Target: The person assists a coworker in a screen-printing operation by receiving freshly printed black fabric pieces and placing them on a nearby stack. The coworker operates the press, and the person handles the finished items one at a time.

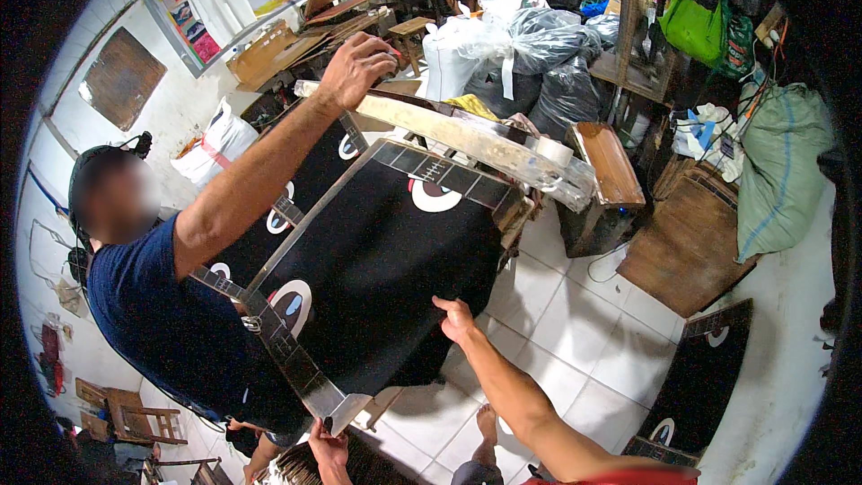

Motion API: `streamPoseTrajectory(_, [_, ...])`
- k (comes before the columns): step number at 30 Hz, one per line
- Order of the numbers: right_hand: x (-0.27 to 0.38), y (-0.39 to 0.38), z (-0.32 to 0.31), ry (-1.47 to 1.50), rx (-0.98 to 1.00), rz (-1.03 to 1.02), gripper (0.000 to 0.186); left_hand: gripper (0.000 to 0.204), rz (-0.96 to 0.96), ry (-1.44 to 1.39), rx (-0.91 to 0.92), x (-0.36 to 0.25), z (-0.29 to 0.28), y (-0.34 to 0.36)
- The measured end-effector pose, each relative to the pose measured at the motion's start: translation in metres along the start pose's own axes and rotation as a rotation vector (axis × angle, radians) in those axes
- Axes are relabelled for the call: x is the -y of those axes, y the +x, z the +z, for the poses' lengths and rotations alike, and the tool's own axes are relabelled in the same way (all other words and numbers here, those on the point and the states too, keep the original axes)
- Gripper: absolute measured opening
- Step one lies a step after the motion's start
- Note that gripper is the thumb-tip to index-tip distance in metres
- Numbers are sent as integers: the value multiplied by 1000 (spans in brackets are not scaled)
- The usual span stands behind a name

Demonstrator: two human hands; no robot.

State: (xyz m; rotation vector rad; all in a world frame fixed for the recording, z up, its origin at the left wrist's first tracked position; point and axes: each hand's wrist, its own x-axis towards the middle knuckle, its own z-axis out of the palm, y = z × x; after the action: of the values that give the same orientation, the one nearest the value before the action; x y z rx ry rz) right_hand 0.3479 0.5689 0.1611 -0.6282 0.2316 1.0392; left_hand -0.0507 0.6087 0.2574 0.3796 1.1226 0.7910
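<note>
A black cloth (386,242) with printed cartoon eyes lies stretched between dark flat bars with pale line marks. My right hand (455,319) pinches the cloth's near right edge, which hangs in folds below it. At the near corner, my left hand (330,449) is closed around the end of the dark marked bar (301,364); its fingers are partly hidden. Across the far side runs a worn, pale wooden beam (458,139). A co-worker's raised hand (359,70) is at the left end of that beam.
The co-worker in a dark blue shirt (171,305) stands close on the left. A wooden box (611,166) and a brown board (687,242) stand to the right on white floor tiles (557,323). Another black eye-printed panel (700,377) leans at the right wall. Plastic bags (548,36) are piled behind.
</note>
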Motion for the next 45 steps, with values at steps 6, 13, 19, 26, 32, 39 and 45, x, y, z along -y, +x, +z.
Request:
streamPoseTrajectory(6, [62, -116, -36, -28, 80, -76, 31, 42, -37, -65, 149, 36, -19, -22])
streamPoseTrajectory(13, [149, -353, -138, -60, -80, -220, 42, 41, -129, 42, 286, 140, -42, -135])
streamPoseTrajectory(19, [227, -516, -193, -74, -233, -354, 37, 49, -182, 93, 492, 222, -13, -248])
streamPoseTrajectory(26, [293, -604, -249, -119, -407, -606, 38, 39, -427, 215, 561, 314, 30, -309])
streamPoseTrajectory(32, [354, -584, -321, -406, -798, -572, 21, 62, -691, 870, 421, 400, 38, -290])
streamPoseTrajectory(39, [404, -549, -424, -1030, -1236, -472, 16, 51, -702, 1557, 246, 414, -48, -233])
streamPoseTrajectory(45, [400, -536, -479, -1470, -1409, -343, 13, 40, -812, 1664, 149, 398, -48, -178])
